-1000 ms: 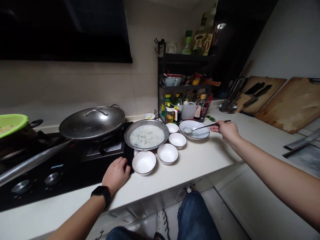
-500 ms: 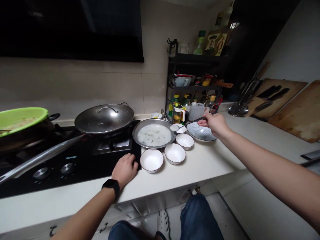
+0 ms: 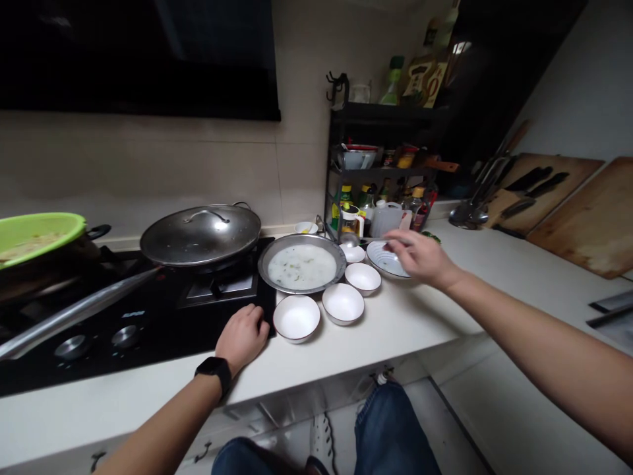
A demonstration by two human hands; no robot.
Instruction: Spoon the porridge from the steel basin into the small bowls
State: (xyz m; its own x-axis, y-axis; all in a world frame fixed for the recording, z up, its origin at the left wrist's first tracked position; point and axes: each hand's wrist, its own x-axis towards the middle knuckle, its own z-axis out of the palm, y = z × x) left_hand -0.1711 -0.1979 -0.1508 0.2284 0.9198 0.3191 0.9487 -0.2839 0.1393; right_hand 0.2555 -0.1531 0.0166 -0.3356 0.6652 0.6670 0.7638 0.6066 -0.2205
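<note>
My right hand point(image 3: 420, 256) is closed around the handle of a ladle point(image 3: 349, 240), in front of a patterned bowl point(image 3: 386, 258) that it partly covers. The ladle's head is over a small white bowl point(image 3: 353, 253) at the back of a row. A wide metal basin point(image 3: 268, 280) holds milky white soup point(image 3: 301, 264) with green bits. Along its front and right side stand more small white bowls with nothing visible in them: the nearest bowl point(image 3: 297, 318), a middle bowl point(image 3: 343, 303) and another bowl point(image 3: 363, 278). My left hand point(image 3: 243, 335), fingers curled, rests at the stove's front right corner.
A lidded wok point(image 3: 200, 234) sits on the black gas stove point(image 3: 168, 320), its long handle reaching toward the front left. Farther left is a green basket point(image 3: 74, 227) of food. Behind the bowls stands a rack point(image 3: 386, 112) of bottles. Cutting boards point(image 3: 586, 218) lean at right.
My right hand has moved a little left and the ladle's head has gone from the basin's right rim to over the back small bowl. My left hand stays in place.
</note>
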